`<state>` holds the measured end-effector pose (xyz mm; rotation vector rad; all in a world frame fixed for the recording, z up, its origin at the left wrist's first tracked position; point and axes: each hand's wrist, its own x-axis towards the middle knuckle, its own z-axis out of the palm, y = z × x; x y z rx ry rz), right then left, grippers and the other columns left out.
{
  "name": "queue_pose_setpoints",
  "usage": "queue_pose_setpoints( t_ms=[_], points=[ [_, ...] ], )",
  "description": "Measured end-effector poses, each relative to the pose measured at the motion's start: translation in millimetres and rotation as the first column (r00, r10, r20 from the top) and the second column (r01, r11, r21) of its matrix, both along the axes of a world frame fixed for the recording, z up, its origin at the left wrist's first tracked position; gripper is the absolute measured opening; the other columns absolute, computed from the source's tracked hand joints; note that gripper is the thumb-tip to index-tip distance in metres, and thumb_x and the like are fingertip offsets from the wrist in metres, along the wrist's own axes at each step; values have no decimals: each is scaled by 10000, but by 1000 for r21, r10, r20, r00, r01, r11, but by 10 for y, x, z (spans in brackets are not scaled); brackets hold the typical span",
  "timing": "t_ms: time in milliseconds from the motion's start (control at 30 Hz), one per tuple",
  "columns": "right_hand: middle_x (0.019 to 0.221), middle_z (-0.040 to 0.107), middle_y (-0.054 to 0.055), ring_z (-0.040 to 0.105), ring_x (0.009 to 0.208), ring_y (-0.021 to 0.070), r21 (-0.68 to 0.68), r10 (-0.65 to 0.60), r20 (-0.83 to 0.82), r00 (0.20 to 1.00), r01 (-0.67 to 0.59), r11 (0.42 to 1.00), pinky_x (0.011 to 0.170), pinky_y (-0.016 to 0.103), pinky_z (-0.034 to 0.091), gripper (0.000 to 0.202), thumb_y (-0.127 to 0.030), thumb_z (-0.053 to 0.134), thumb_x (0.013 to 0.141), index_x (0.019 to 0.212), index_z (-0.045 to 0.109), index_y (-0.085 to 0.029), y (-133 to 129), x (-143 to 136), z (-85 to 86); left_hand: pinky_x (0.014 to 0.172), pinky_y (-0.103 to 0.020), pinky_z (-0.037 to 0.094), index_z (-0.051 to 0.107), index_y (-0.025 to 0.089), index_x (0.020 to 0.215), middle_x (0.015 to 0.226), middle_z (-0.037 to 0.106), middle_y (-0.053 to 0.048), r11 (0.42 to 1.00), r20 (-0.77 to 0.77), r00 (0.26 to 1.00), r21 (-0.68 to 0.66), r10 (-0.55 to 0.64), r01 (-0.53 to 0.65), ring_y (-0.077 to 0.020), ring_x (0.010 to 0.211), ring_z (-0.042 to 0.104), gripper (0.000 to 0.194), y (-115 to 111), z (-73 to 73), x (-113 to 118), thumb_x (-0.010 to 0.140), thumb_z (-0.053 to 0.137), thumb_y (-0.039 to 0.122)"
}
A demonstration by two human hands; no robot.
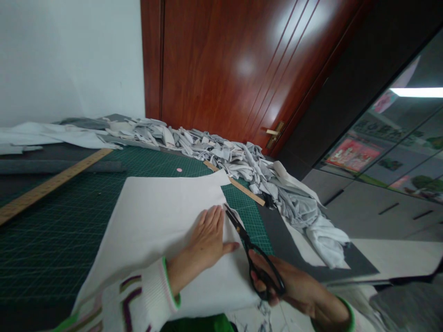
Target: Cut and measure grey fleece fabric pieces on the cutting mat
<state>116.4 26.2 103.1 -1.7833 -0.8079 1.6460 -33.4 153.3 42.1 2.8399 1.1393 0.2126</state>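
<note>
Your white cloth (162, 203), smooth and matte with a stepped upper-right edge, lies on the green gridded mat (51, 249). Your left hand (209, 233) presses flat on it, fingers together, thumb out, gripping nothing; at four o'clock from it, your right hand (277, 272) is curled around the loops of the black scissors (244, 236), slim blades pointing to eleven. Bare mat leaves you room at nine; crumpled gray-and-white scraps (221, 150) crowd one o'clock. Your left sleeve (138, 297) hides cloth at seven; you cannot tell whether cloth sits between the blades.
</note>
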Motion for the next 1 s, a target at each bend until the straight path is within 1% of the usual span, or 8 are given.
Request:
queue_pose_setpoints(
  t_ms=[167, 267, 367, 433, 600, 767, 867, 1000],
  points=[
    [572, 503, -53, 388, 467, 26, -37, -11, -19, 1000, 10, 999, 373, 122, 288, 755, -850, 693, 497, 739, 557, -147, 12, 28, -11, 1200, -500, 197, 283, -1, 1511, 1578, 159, -225, 1000, -14, 1000, -9, 6, -6, -336, 1483, 155, 942, -6, -6, -10, 908, 411, 711],
    [598, 514, -47, 394, 471, 27, -43, 39, 9, 999, -39, 998, 370, 123, 314, 755, -868, 662, 520, 736, 554, -152, 40, 47, 0, 1207, -499, 177, 250, -26, 1513, 1583, 134, -223, 1000, -15, 1000, -23, 5, -5, -339, 1487, 134, 978, -9, -2, -18, 901, 412, 720],
    [619, 517, -38, 412, 479, 34, -62, 110, 38, 993, -107, 992, 380, 132, 349, 716, -855, 615, 617, 741, 562, -152, 80, 84, 13, 1208, -499, 182, 239, -31, 1513, 1581, 147, -223, 1000, 4, 1000, -23, 4, -4, -341, 1485, 147, 996, -6, -11, -18, 891, 434, 721],
    [625, 515, -31, 431, 491, 42, -70, 125, 31, 992, -123, 990, 392, 136, 363, 677, -824, 582, 698, 760, 573, -149, 112, 112, 23, 1205, -500, 194, 238, -34, 1511, 1580, 155, -225, 1000, 4, 1000, -11, 3, -3, -344, 1484, 158, 1002, 0, -26, -13, 888, 438, 724],
    [629, 522, -33, 393, 459, 30, -96, 94, 19, 995, -92, 991, 394, 126, 345, 576, -722, 517, 845, 794, 583, -152, 201, 143, 38, 1196, -506, 215, 249, -45, 1502, 1575, 178, -229, 1000, -7, 1000, 24, -2, 3, -347, 1478, 187, 980, 12, -69, -5, 903, 430, 709],
    [612, 512, -35, 379, 453, 38, -71, 66, -10, 998, -66, 995, 390, 138, 346, 510, -626, 481, 925, 790, 580, -144, 264, 146, 2, 1191, -509, 223, 277, -30, 1500, 1571, 196, -224, 999, -5, 1000, 38, -1, 1, -345, 1474, 209, 935, 4, -82, -3, 911, 462, 672],
    [608, 505, -38, 373, 462, 40, -39, 62, -6, 998, -62, 997, 394, 143, 343, 523, -652, 528, 886, 792, 584, -140, 261, 154, -17, 1189, -507, 229, 283, -20, 1502, 1571, 205, -223, 999, 5, 1000, 43, 2, -2, -344, 1472, 219, 930, 1, -90, 0, 907, 475, 669],
    [609, 494, -46, 375, 496, 42, 0, 57, -6, 998, -57, 998, 397, 137, 324, 606, -751, 631, 734, 779, 571, -150, 228, 149, -14, 1190, -506, 235, 279, -31, 1500, 1573, 205, -226, 999, 20, 1000, 50, 2, -3, -342, 1472, 221, 938, 4, -108, 3, 908, 476, 669]
  ],
)
